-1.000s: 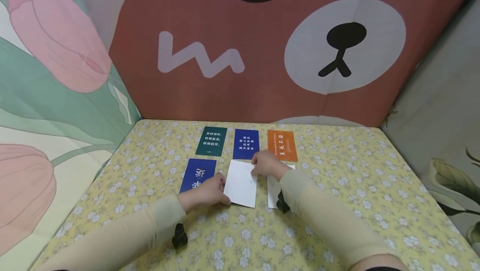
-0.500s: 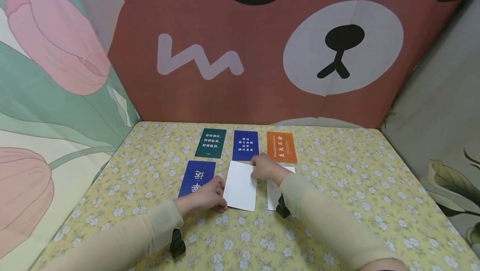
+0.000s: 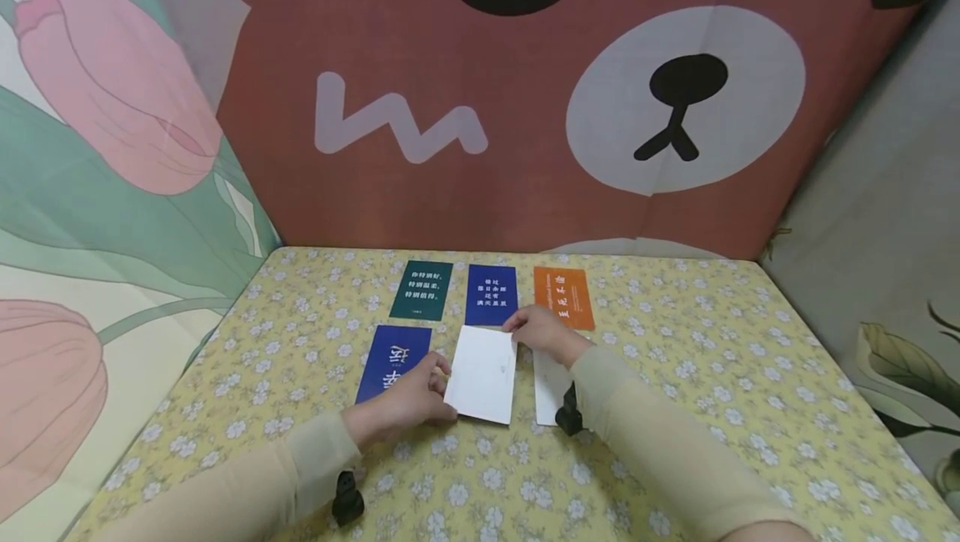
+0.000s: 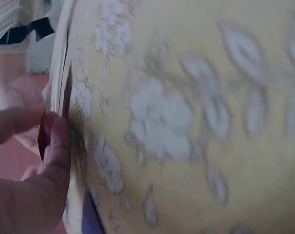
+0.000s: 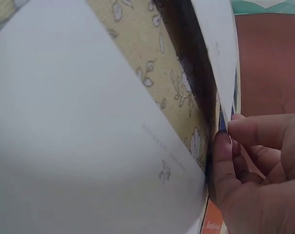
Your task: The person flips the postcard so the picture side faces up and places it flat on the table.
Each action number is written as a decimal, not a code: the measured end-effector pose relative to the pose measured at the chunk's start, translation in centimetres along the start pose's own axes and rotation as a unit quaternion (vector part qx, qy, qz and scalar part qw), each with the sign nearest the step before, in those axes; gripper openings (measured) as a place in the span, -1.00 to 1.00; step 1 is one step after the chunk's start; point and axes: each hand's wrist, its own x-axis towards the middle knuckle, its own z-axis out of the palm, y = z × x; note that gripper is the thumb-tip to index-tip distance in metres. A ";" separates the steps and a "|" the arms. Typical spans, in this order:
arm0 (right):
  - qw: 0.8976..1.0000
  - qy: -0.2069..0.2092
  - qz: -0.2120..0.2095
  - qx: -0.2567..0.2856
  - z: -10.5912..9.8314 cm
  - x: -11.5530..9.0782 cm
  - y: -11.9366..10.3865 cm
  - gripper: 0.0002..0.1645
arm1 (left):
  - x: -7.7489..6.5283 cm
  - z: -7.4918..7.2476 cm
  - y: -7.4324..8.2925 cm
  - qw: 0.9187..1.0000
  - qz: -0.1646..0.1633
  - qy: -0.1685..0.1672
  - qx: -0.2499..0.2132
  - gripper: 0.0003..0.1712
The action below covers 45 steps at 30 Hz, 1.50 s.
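A blank white card [image 3: 480, 375] lies in the middle of the near row, white side up, held between both hands. My left hand [image 3: 408, 392] pinches its lower left edge; in the left wrist view the thumb and fingers [image 4: 60, 144] close on that thin edge. With thumb and index finger, my right hand [image 3: 546, 332] pinches the upper right edge. The right wrist view shows the card [image 5: 220, 53] raised at a slant there, a dark shadow beneath. A second white card [image 3: 549, 392] lies just to the right, partly covered by the right wrist.
A blue card with white characters [image 3: 390, 358] lies left of the held card. Behind, in a far row, are a green card [image 3: 422, 290], another blue card [image 3: 491, 293] and an orange card [image 3: 573, 296]. All rest on a yellow floral tablecloth [image 3: 675, 409] before a brown bear-print backdrop [image 3: 450, 200].
My right fingers have shifted from over the white card out to its right edge, and the right forearm has moved slightly right. The other cards keep their places.
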 end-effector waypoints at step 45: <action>0.993 0.034 -0.020 0.114 1.0 -2.0 -0.5 -0.95 | -0.1 -5.8 3.9 0.982 0.108 0.148 -0.034 -0.67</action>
